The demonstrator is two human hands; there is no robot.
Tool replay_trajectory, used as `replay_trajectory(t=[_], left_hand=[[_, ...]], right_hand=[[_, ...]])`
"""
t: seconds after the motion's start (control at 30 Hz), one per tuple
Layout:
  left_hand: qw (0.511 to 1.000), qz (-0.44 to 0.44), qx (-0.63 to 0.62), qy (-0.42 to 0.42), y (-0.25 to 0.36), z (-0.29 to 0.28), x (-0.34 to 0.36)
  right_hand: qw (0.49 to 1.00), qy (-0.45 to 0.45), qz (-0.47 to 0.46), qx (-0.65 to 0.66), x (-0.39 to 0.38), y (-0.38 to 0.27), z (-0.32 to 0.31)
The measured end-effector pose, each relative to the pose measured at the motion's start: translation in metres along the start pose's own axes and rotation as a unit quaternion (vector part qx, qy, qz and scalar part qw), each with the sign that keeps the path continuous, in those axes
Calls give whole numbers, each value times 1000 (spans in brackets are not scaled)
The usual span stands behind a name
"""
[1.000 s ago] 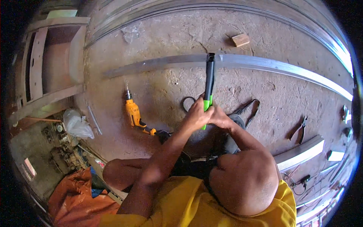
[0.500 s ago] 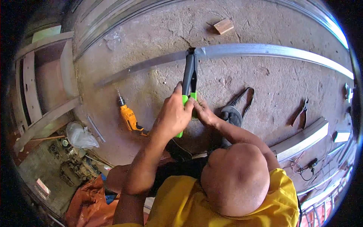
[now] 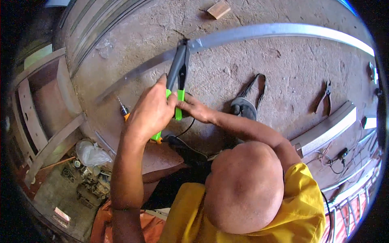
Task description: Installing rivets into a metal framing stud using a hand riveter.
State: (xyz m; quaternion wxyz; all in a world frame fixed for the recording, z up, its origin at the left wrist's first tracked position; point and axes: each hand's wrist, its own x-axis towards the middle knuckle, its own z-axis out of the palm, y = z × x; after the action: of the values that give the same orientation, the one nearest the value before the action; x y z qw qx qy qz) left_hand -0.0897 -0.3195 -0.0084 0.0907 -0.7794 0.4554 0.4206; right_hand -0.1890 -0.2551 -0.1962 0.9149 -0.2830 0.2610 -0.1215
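Note:
My left hand is wrapped round one green-and-black handle of a long hand tool. My right hand grips the other green handle, its fingers partly hidden. The tool’s dark head sits on a long metal channel, where a short overlapping piece shows. A yellow drill lies mostly behind my left hand, a black cord beside it. To the right of my right hand are a grey shoe with a loose black strap. The top of a head and a yellow shirt fill the lower middle.
A wood block lies beyond the channel. Pliers, a metal profile and wires are at right. A wooden frame, a plastic bag and greasy parts are at left; an orange tarp is at bottom.
The tool, channel and hands appear further up and left in the picture as the view shifts. The tool’s handles look further apart. The drill is more covered by my left hand.

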Motion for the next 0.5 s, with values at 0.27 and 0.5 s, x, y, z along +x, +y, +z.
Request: replay_trajectory(t=[0.27, 0.5], left_hand=[[979, 88, -114, 146, -35, 57, 9], [974, 88, -138, 160, -51, 67, 13]], right_hand=[[988, -34, 62, 138, -1, -2, -6], [997, -39, -8, -59, -19, -26, -1]])
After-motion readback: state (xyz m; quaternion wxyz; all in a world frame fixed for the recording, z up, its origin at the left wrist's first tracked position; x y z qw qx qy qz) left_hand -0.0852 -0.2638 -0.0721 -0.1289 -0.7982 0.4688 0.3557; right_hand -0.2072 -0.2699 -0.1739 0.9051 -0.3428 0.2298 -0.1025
